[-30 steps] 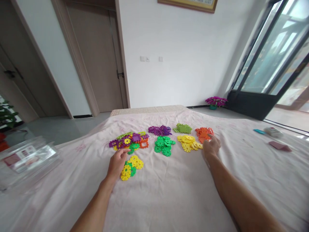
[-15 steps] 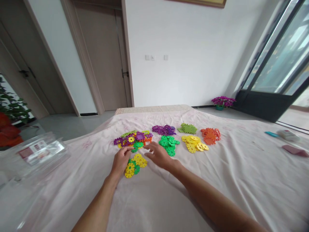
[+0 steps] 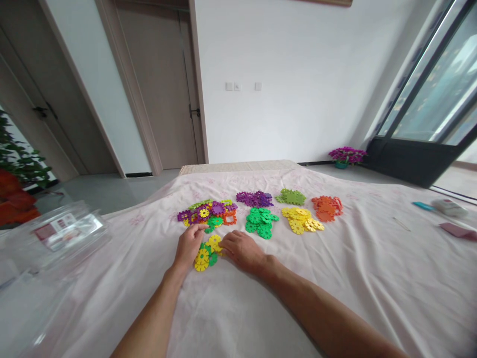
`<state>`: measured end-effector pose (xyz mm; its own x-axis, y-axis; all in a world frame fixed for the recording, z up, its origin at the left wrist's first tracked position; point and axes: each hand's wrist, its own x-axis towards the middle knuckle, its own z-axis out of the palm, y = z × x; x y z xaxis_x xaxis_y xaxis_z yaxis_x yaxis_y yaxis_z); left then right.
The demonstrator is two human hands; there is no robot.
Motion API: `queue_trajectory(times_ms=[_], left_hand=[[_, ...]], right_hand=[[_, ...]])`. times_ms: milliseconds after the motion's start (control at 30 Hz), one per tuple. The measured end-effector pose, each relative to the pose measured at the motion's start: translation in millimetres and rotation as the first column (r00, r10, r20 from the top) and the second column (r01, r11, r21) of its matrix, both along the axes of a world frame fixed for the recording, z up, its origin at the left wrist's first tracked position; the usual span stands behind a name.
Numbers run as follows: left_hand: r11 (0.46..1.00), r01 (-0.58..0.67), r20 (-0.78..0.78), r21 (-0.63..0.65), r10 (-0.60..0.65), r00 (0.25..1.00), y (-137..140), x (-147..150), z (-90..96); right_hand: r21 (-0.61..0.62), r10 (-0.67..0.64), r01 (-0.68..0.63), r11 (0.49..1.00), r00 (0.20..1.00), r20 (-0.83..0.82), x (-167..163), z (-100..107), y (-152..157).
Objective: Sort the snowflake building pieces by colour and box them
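My left hand (image 3: pixel 189 246) is closed, thumb and fingers pinched at the edge of a green notched building disc (image 3: pixel 209 229). My right hand (image 3: pixel 242 248) has its fingers together and bent down, its fingertips on a yellow notched building disc (image 3: pixel 215 242) in a small pile; they partly cover its right side. Other yellow discs (image 3: pixel 201 259) and green discs (image 3: pixel 212 258) overlap in that pile between my hands. Just beyond lies a mixed heap of purple (image 3: pixel 218 207), orange, green and yellow pieces.
Sorted piles lie to the right: purple pieces (image 3: pixel 257 199), green discs (image 3: pixel 262 221), light green pieces (image 3: pixel 291 197), yellow discs (image 3: pixel 298 219) and orange pieces (image 3: pixel 326 208). Clear plastic boxes (image 3: pixel 69 231) stand at left on the pale cloth (image 3: pixel 335 278). A pink cloth (image 3: pixel 458 231) lies far right.
My right hand has moved down and toward me, from above the discs onto the small yellow and green pile. My left hand stays by the green disc. The view has shifted slightly.
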<state>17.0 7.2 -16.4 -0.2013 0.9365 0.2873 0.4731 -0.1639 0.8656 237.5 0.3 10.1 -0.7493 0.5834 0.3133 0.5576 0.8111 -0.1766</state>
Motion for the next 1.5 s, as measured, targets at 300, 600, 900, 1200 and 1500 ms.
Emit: queue_trajectory(times_ms=[300,600,900,1200,1500], left_hand=[[1.0,0.014,-0.038,-0.01,-0.015,0.999,0,-1,-0.1],[0.999,0.02,-0.024,-0.03,-0.021,0.999,1,-3,-4.3],[0.999,0.029,-0.022,-0.031,-0.029,0.999,2,-3,-6.3],[0.999,0.014,-0.045,-0.034,-0.016,0.999,0,-1,-0.3],[1.0,0.014,-0.059,-0.012,-0.015,0.998,2,-2,-3.5]], right_hand=[[-0.121,-0.313,0.291,0.949,0.913,-0.261,21,-6,22],[-0.066,-0.702,0.779,0.623,0.521,-0.486,123,5,79],[-0.157,-0.85,0.944,0.29,0.179,-0.495,183,-4,87],[0.104,-0.556,0.699,0.707,0.642,-0.527,131,-2,80],[0.035,-0.064,0.071,0.997,0.982,-0.178,42,2,29]])
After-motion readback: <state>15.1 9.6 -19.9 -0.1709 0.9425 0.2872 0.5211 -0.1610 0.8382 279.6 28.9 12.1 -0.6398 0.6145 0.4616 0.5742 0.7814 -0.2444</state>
